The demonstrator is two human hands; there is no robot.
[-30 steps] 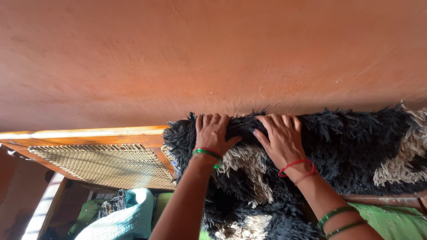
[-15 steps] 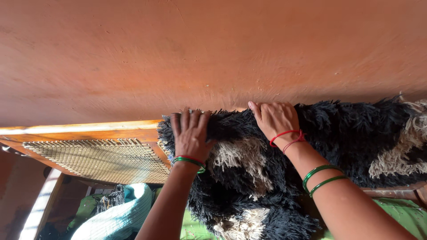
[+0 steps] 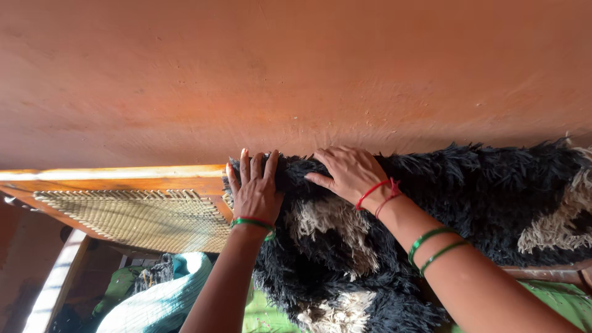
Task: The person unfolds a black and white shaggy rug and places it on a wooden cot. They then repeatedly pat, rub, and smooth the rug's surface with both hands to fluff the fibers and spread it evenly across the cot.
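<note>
My left hand [image 3: 254, 192] lies flat with fingers spread on the left end of the shaggy black rug [image 3: 468, 197], my right hand [image 3: 349, 174] rests open just beside it, and the rug runs long to my right along the wall [image 3: 296, 74].

A smooth terracotta wall [image 3: 296, 68] rises behind a wooden frame [image 3: 111, 176] with woven cane panel [image 3: 135, 216].

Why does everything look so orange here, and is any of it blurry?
Head view: warm light tints the plaster wall orange; a bright glare strip runs along the wooden frame; the shaggy black-and-cream rug and both hands, left hand and right hand, look sharp; the lower-left corner falls into dim shadow.
</note>
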